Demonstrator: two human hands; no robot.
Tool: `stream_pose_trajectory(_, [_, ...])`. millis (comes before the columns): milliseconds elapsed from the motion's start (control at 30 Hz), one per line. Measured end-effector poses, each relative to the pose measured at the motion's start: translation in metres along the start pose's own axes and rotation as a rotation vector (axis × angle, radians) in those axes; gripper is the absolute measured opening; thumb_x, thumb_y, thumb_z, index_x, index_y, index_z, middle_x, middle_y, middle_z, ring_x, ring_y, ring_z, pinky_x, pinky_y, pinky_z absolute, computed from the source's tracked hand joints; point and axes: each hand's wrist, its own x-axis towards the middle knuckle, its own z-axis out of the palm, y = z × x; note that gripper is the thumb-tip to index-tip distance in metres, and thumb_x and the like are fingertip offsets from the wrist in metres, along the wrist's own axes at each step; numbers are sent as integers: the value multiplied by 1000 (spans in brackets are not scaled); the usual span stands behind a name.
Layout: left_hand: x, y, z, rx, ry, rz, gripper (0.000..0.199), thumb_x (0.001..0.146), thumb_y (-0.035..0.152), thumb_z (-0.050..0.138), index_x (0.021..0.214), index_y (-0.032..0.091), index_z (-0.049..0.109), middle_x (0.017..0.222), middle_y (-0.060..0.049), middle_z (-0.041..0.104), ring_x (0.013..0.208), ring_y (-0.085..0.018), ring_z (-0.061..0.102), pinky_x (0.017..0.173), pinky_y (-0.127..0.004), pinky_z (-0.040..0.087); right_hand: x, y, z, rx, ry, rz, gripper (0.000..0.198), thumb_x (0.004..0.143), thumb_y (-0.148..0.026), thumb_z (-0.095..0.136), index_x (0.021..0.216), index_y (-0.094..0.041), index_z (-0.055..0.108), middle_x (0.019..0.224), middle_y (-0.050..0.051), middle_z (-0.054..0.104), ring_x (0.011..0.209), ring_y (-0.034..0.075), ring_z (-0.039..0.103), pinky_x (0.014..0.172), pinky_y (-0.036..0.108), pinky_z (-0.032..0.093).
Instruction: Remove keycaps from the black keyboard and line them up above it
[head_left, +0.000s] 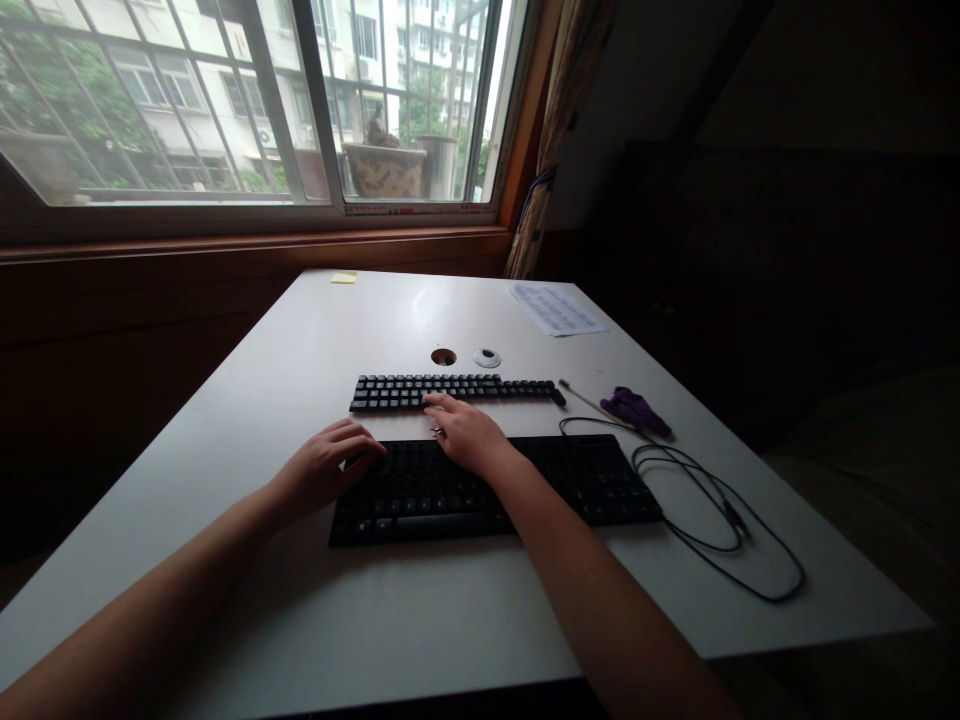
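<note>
A black keyboard (450, 524) lies on the white table, its upper rows dark and seemingly without keycaps, while keycaps show along its lower rows. Behind it, loose keycaps (405, 386) stand in tidy rows. My left hand (330, 460) holds the keyboard at its upper left corner, fingers bent over the edge. Over the keyboard reaches my right hand (469, 432), index fingertip on the front row of loose keycaps. A small thin wire-like piece (436, 431) shows at its curled lower fingers; whether a keycap is also between the fingertips is hidden.
Right of the keyboard, a black cable (780, 598) lies in loops. Near it are a thin brush (585, 398) and a purple cloth (636, 410). A round hole (444, 357), a cover ring (487, 358), a printed sheet (556, 308) and a yellow note (344, 278) lie farther back.
</note>
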Motion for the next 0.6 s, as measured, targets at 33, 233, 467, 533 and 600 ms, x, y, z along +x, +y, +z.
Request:
stream_pose_trajectory(33, [0,1,0,0,0,-2,18,94,18,52,102,20,68,92,-7,66,86,-18,57,79,-31,49,0,0,0,0,-2,-4,41,88,-17,49,128,-22,61,149,1,45,124,21,53,106,34,44])
stream_pose_trajectory(233, [0,0,0,-4,-3,1,18,94,17,53,102,20,68,92,-7,66,86,-18,57,79,-31,48,0,0,0,-13,-11,-14,45,88,-18,48,132,-22,59,149,1,46,123,21,53,106,34,45])
stream_pose_trajectory(467, [-1,-2,1,-3,5,7,18,94,17,52,102,20,68,92,-7,66,86,-18,57,79,-31,49,0,-2,-1,-24,-22,2,46,88,-18,48,133,-22,58,148,1,46,122,21,53,104,35,45])
stream_pose_trajectory(533, [-1,-2,0,-2,5,9,18,93,18,53,102,20,68,92,-7,66,86,-18,57,79,-31,49,0,-2,-2,-23,-25,6,46,88,-18,49,133,-23,58,149,1,46,122,21,53,104,35,45])
stream_pose_trajectory(600, [0,-1,0,-1,2,7,17,94,18,53,102,20,68,92,-7,66,86,-18,57,79,-31,49,0,-2,-2,-23,-27,9,47,87,-18,49,133,-22,58,148,2,46,122,21,53,104,35,45])
